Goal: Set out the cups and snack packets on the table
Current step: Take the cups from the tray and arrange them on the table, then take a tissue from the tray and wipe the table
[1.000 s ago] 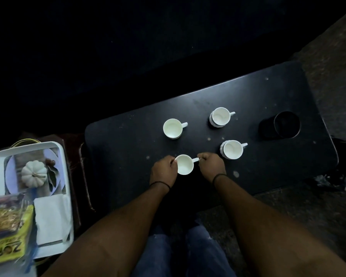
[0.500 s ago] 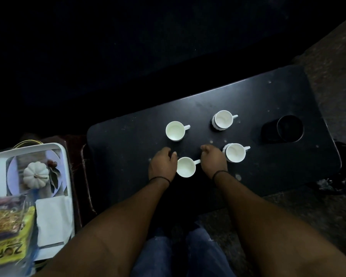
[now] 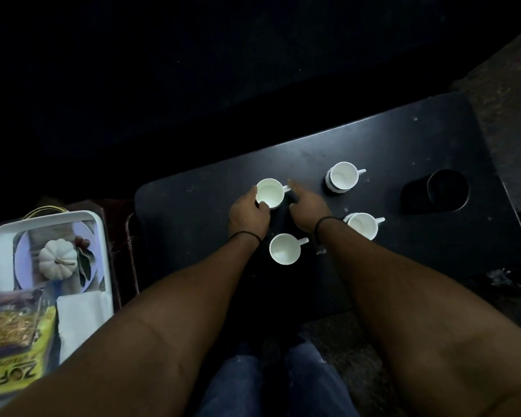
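The room is dim and the low black table (image 3: 388, 152) shows a matte top flecked with pale specks, so let the white rims guide you. Four cups stand on it. Your left hand (image 3: 247, 215) curls its fingers round the near side of the far-left cup (image 3: 269, 193); your right hand (image 3: 309, 210) reaches toward that cup's handle with a finger stretched out, though the blur hides whether it touches. The job here looks like squaring this cup with the others — turn it by the body, slowly, and keep the handle pointing right like the rest.

The near cup (image 3: 285, 248), the far-right cup (image 3: 343, 176) and the near-right cup (image 3: 363, 225) are smooth, glossy and round — probably slippery, so slide rather than lift. A dark cylindrical container (image 3: 447, 191) sits well apart at the right. The yellow snack packet (image 3: 15, 350) lies crinkled on the white tray (image 3: 0, 236), off the table, not yet set out.
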